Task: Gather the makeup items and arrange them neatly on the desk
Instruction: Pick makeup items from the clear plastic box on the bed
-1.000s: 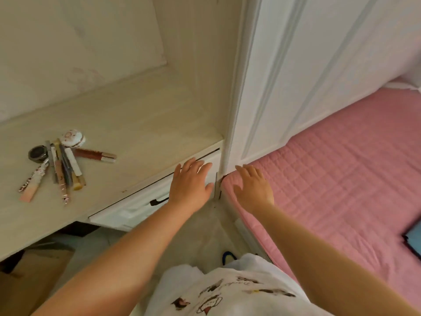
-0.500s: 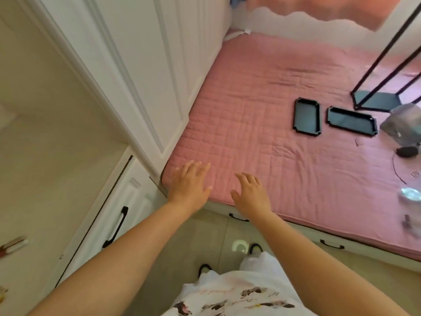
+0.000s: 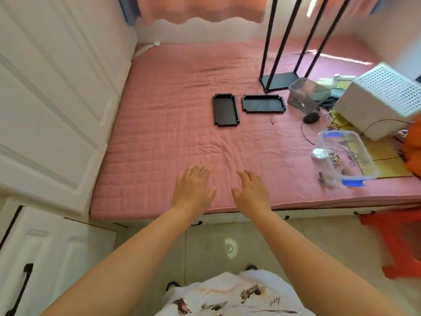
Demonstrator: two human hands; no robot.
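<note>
My left hand and my right hand hover side by side, palms down and fingers spread, over the near edge of a pink quilted bed; neither holds anything. Two black rectangular trays lie on the bed beyond them: one lengthwise, one crosswise. A clear plastic box with blue clips lies tilted at the right with small items in and around it. The desk and the makeup pile are out of view.
White wardrobe doors stand at the left, with a white drawer front below. A black metal stand, a clear container, a white perforated basket and cables crowd the bed's right. A red stool stands on the floor.
The view has swung right, from the desk with its makeup pile to the bed. Both hands stayed open and empty and now hover over the bed's near edge.
</note>
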